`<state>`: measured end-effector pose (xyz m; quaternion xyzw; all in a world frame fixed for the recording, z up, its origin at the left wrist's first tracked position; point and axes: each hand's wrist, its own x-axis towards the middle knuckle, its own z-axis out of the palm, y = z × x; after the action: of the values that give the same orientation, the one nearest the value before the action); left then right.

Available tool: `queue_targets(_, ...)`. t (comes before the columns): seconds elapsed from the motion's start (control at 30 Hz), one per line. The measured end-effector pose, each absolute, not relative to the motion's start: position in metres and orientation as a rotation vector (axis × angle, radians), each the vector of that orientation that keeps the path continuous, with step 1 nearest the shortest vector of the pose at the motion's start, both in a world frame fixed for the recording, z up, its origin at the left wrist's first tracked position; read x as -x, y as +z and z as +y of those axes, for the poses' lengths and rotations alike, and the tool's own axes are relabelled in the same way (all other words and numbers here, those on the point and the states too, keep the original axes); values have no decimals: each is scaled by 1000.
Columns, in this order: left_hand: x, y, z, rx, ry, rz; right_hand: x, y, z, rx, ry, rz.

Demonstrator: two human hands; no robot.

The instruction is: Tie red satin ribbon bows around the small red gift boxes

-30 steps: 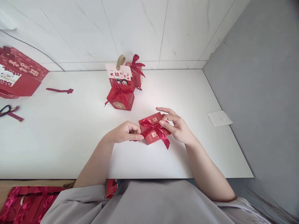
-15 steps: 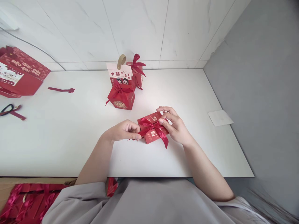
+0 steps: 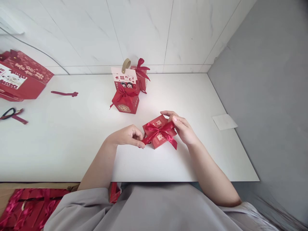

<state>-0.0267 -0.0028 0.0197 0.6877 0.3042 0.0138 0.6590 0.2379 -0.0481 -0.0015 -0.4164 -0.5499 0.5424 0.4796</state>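
A small red gift box (image 3: pixel 159 137) with pale characters lies on the white table in front of me. Around it runs a shiny red ribbon (image 3: pixel 159 130), tied in a bow at the middle of the top. My left hand (image 3: pixel 128 136), at the box's left, pinches one end of the ribbon between thumb and fingers. At the right end, my right hand (image 3: pixel 181 126) has thumb and forefinger closed on a loop of the bow, its other fingers behind the box. One ribbon tail hangs free over the near right side. The right fingertips are partly hidden.
Beyond my hands stand a red box (image 3: pixel 125 101) with a bow and card, and another ribboned box (image 3: pixel 142 77). Leftward are a large red box (image 3: pixel 29 77), a red strap (image 3: pixel 64 93) and a black loop (image 3: pixel 8 113). A white paper (image 3: pixel 224 122) lies right.
My left hand has drawn the ribbon end slightly down and left. My right thumb has moved up and right, and the bow's loops look more spread. The box has shifted slightly right.
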Motion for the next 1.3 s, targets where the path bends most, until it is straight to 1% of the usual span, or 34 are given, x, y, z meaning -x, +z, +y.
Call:
queue_targets(0.2,28,17,-3,-1607,-87,661,-233,-3,-49,1022,1146,-1396)
queue_targets(0.37,34,15,0,-1596,-195,640,-238,0,-50,1044,1110,-1451)
queue_targets(0.43,37,15,2,-1607,-86,702,-243,3,-50,1061,1135,-1473)
queue_targets(0.53,38,17,3,-1661,258,937,-248,6,-50,1035,1210,-1561)
queue_targets(0.57,37,17,3,-1674,313,981,-249,7,-50,1018,1234,-1587)
queue_targets(0.73,26,16,-5,-1702,168,921,-252,9,-50,986,1276,-1610)
queue_targets(0.9,20,15,-11,-1704,268,1051,-269,14,-50,1050,1235,-1632)
queue_targets(1.07,23,17,-10,-1727,301,1102,-281,19,-51,1071,1327,-1815)
queue_targets(1.3,22,12,-9,-1708,189,935,-265,16,-51,1158,1100,-1798)
